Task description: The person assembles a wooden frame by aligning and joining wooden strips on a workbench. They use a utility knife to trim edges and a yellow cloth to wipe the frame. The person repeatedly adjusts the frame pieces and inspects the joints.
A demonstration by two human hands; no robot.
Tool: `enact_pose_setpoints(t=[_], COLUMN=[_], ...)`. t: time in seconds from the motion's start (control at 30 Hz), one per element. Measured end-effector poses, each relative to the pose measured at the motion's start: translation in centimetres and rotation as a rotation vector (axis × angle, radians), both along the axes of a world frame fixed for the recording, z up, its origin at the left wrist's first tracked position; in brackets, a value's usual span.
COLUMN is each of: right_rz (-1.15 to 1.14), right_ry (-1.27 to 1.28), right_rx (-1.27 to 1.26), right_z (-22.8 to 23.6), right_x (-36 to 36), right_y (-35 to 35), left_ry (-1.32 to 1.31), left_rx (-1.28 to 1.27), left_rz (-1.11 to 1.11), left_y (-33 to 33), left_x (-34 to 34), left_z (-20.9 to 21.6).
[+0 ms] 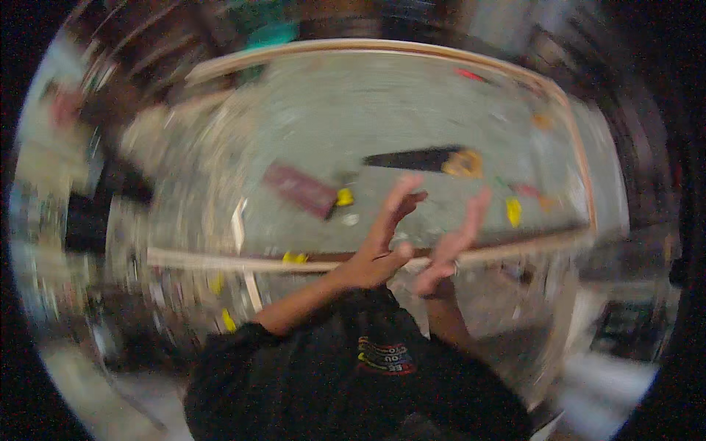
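Note:
My left hand (379,246) is raised over the near edge of a grey-green panel, fingers stretched out and nothing in it. Close beside it, my right hand (450,250) is also up with its fingers extended, holding nothing. Both are smeared by motion. Just beyond the hands, a handsaw (415,159) with a dark blade and a yellow-orange handle lies on the panel (316,110). Left of the saw is a dark red rectangular block or box (298,189), with a small yellow thing (344,197) at its right end.
Pale wooden strips (353,45) border the panel, one running along the near side (213,260). Another yellow object (512,212) lies right of my hands, and a red one (469,74) near the far edge. A black object (88,220) stands left. Surroundings are blurred.

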State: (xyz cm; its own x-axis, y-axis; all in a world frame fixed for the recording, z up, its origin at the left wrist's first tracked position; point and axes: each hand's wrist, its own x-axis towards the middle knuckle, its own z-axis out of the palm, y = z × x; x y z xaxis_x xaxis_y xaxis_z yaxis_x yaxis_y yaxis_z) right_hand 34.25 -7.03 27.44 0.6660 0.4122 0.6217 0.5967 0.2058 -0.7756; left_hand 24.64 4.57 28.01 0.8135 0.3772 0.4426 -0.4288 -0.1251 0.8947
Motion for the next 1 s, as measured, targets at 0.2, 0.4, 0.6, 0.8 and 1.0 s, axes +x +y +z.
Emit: enact_pose_setpoints(t=[0.2,0.4,0.6,0.8,1.0], right_rz=[-0.744,-1.341,-1.291,-1.322,-1.253], right_ry=[-0.185,-0.036,-0.263,-0.180,-0.186], right_rx=[-0.988,-1.311,-0.908,-0.988,-0.902], right_z=[-17.1,-28.1,-29.1,-26.3,-25.1], right_x=[9.5,16.9,18.3,17.2,16.5], right_y=[-11.2,-18.6,-19.5,-17.4,-16.1], left_ry=[1.027,1.229,0.952,0.836,0.828], left_rx=[0.662,0.636,0.524,0.718,0.815], left_rz=[0.363,0.031,-0.147,-0.290,-0.304], left_y=[10.5,18.8,19.9,18.1,16.3], left_x=[-19.0,-27.6,-24.6,-20.2,-18.3], left_z=[-12.0,-18.0,-17.6,-18.4,-19.3])
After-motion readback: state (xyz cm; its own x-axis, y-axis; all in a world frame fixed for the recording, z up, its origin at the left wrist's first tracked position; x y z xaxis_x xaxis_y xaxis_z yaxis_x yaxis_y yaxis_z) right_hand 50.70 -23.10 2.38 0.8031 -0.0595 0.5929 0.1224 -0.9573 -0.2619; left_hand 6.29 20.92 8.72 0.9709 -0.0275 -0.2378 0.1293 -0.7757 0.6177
